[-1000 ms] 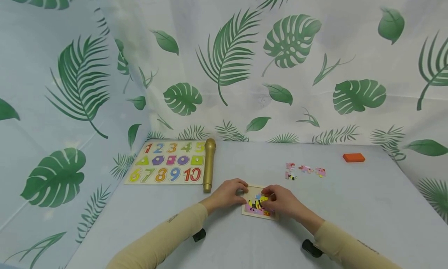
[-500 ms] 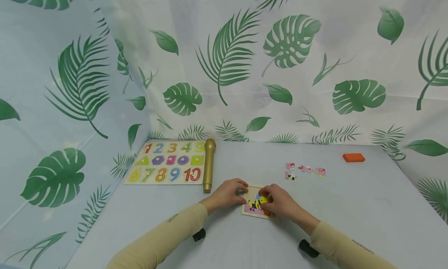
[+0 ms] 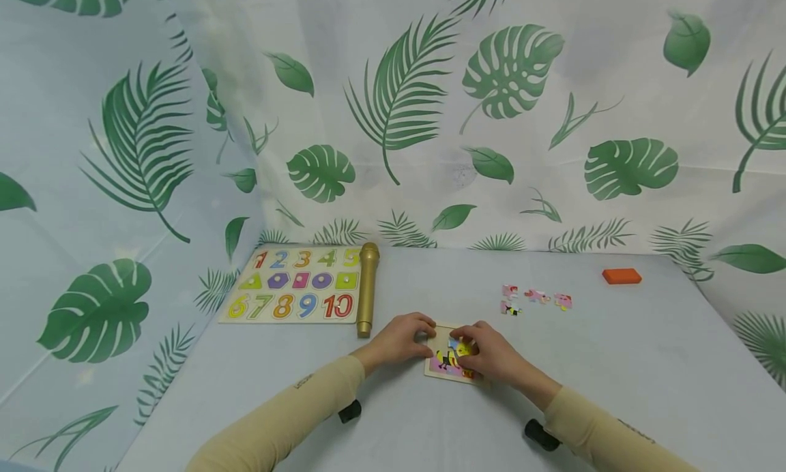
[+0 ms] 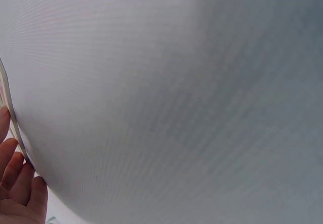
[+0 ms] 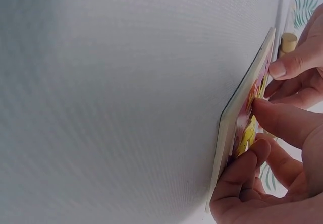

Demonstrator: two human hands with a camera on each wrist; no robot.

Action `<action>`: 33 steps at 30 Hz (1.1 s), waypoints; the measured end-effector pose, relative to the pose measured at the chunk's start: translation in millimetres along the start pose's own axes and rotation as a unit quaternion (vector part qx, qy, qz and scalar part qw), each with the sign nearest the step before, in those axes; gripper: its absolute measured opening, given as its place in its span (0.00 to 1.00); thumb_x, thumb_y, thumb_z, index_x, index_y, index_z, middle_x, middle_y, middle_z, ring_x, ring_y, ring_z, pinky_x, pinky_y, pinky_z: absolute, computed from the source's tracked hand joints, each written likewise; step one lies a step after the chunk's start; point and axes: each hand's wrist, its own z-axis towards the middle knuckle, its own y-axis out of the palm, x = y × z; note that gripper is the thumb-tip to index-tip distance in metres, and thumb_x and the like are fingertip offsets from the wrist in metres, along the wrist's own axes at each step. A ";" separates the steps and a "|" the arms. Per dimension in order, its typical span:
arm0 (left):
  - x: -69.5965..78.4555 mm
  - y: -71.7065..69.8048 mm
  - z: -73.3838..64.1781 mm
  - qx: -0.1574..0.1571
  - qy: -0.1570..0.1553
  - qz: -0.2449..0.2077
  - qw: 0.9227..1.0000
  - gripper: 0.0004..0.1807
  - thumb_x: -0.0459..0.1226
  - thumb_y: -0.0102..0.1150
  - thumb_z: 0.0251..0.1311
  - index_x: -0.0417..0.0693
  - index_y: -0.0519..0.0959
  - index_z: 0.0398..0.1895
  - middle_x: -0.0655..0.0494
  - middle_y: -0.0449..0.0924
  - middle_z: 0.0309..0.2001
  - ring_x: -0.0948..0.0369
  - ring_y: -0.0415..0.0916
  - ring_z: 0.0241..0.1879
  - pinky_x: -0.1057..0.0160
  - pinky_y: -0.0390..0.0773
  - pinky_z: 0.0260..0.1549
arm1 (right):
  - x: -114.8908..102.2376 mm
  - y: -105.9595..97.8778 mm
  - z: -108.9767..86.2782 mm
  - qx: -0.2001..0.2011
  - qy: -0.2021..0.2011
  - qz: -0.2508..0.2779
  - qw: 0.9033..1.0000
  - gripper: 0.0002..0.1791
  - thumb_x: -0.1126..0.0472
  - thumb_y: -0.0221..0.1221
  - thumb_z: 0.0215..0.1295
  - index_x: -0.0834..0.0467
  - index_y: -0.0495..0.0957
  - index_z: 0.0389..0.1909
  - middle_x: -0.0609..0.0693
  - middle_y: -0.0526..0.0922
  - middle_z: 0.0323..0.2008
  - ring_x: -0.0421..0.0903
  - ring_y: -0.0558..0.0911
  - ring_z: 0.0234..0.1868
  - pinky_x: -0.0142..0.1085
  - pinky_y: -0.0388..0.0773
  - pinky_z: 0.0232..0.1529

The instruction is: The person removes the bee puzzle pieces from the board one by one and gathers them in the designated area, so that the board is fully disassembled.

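Note:
A small square wooden puzzle tray (image 3: pixel 441 334) lies on the table between the hands, with a yellow-and-black bee picture (image 3: pixel 449 358) partly filled in. My left hand (image 3: pixel 402 339) holds the tray's left edge, its thumb near the lower part and fingers higher up. In the left wrist view its fingers rest along the rim. My right hand (image 3: pixel 496 355) is over the tray's right half, thumb and fingers pinching a yellow puzzle piece (image 5: pixel 248 133) at the picture's surface. The right hand hides part of the tray's right side.
Several loose pink puzzle pieces (image 3: pixel 537 297) lie beyond the right hand. A number puzzle board (image 3: pixel 244 314) is at the back left, with a gold microphone (image 3: pixel 366 288) along its right edge. An orange block (image 3: pixel 621 276) sits at the back right. Leaf-patterned cloth (image 3: pixel 424 206) walls the table.
My right hand has shifted slightly left over the tray, its fingertips now nearer the bee picture's upper middle. The left hand and tray have stayed in place.

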 end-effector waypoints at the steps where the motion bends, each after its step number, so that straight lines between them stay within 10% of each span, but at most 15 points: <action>1: -0.2 0.1 0.0 0.000 0.002 0.001 1.000 0.17 0.40 0.71 0.56 0.45 0.84 0.48 0.56 0.78 0.57 0.59 0.72 0.60 0.61 0.68 0.62 | -0.2 -0.1 0.0 -0.001 0.001 -0.002 1.000 0.22 0.66 0.69 0.55 0.60 0.79 0.52 0.51 0.74 0.39 0.44 0.73 0.35 0.35 0.76 0.38; 24: -1.6 -0.7 -1.1 0.010 0.034 0.003 0.999 0.17 0.39 0.70 0.57 0.41 0.83 0.48 0.53 0.78 0.56 0.58 0.73 0.59 0.61 0.70 0.60 | -3.7 2.4 -3.2 0.003 -0.002 -0.011 1.000 0.18 0.64 0.68 0.57 0.58 0.81 0.50 0.52 0.72 0.39 0.44 0.70 0.34 0.36 0.71 0.35; 33: -2.2 1.8 1.3 0.000 0.003 0.004 1.000 0.18 0.41 0.71 0.55 0.46 0.84 0.49 0.57 0.78 0.57 0.60 0.71 0.60 0.62 0.68 0.62 | -1.4 -4.3 -4.1 -0.024 -0.007 -0.002 1.000 0.20 0.66 0.65 0.59 0.59 0.81 0.54 0.53 0.73 0.42 0.45 0.70 0.36 0.35 0.70 0.34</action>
